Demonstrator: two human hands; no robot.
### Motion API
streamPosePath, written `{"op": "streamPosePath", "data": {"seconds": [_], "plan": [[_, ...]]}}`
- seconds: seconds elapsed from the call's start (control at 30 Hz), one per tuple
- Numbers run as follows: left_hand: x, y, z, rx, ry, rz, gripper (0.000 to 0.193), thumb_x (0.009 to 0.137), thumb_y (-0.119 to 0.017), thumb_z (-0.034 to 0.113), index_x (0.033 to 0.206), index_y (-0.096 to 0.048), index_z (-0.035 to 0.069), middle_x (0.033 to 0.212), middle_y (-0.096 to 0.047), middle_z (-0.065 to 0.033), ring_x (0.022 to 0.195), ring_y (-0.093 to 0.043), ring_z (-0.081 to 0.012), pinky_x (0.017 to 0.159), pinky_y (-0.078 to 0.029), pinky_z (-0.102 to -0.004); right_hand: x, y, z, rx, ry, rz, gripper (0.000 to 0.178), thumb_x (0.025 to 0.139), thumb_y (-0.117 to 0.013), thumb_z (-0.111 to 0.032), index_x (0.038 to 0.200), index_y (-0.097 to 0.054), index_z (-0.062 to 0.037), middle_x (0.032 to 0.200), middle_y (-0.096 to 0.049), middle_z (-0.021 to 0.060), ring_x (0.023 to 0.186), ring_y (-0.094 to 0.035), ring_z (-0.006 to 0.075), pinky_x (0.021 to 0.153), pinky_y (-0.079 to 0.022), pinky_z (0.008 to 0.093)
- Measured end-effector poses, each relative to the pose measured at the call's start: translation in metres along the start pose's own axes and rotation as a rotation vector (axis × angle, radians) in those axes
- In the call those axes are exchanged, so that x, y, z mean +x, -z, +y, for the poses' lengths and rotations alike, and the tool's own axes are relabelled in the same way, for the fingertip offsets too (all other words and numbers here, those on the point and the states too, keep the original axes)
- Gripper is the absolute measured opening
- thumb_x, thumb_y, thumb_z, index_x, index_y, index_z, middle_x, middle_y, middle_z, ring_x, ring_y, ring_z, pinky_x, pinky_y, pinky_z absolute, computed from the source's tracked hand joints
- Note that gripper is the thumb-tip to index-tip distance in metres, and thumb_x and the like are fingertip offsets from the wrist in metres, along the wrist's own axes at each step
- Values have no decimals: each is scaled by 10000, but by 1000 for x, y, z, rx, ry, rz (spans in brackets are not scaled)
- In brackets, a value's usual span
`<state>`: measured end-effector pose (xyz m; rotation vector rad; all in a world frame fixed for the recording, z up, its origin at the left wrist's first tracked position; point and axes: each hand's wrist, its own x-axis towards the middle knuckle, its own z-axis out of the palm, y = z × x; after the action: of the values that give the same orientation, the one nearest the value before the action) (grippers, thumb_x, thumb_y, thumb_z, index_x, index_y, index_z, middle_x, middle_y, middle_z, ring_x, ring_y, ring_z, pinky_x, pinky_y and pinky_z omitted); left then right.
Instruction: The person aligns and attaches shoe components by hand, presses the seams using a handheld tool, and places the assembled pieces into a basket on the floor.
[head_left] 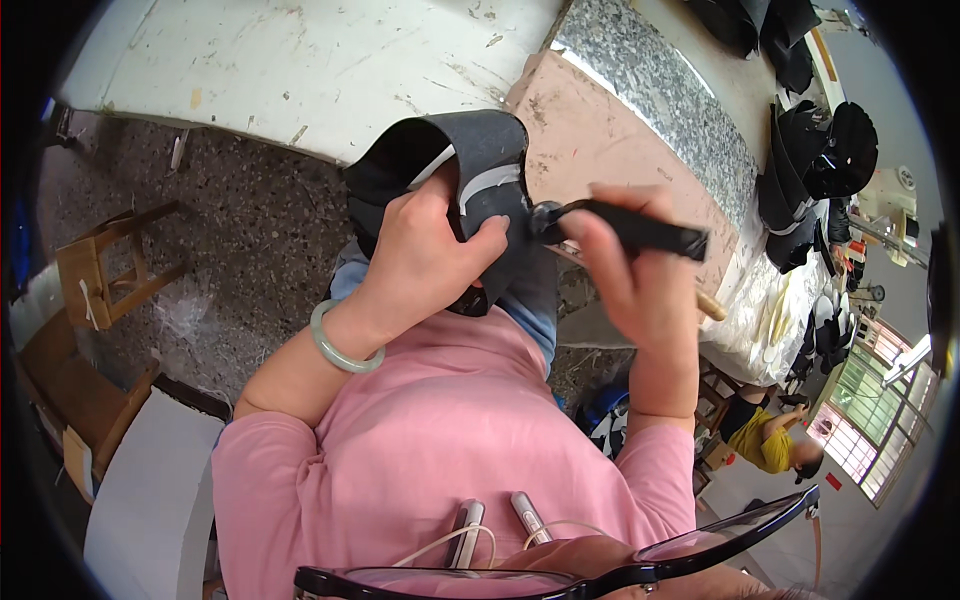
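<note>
A black boot upper (497, 140) with pale grey bands rests over my lap by the table edge. My left hand (437, 237) is closed on it, the fingers inside the opening and the thumb pressing the outer face. My right hand (635, 265), partly smeared by motion, is wrapped round a black hammer-like tool (650, 232). Its rounded shiny end points at the upper's right edge; I cannot tell whether they touch. The exact kind of tool is unclear. Beside my right wrist a light wooden rod end (712, 306) sticks out.
Ahead lies a pale worktable (330, 70) with a pinkish board (610, 130) and a speckled stone slab (660, 75). Black pieces (790, 190) are heaped at right. A wooden stool frame (115, 262) stands left on the floor. A person in yellow (765, 440) is farther right.
</note>
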<state>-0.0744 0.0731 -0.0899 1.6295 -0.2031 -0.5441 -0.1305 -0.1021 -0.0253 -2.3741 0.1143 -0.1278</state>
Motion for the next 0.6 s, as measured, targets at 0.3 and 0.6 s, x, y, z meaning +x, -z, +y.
{"op": "streamPosePath", "data": {"seconds": [0.3,0.6], "plan": [[3,0,1,-12,4,-9,365,762,-643,111,1058,-527,-68,798,-648,-168,539,-650,-232,511,-528,-320,1,4,-8,108,-90,7,318,815,-736,-199,994,-535,-29,751,-638,102,585,-636,186,518,-490,307],[-2,1,5,29,-133,-39,323,815,-638,118,1070,-545,-57,838,-665,-131,652,-667,-181,616,-535,-293,27,27,31,229,-219,25,314,862,-674,-270,924,-574,21,649,-598,76,511,-569,159,476,-455,277]]}}
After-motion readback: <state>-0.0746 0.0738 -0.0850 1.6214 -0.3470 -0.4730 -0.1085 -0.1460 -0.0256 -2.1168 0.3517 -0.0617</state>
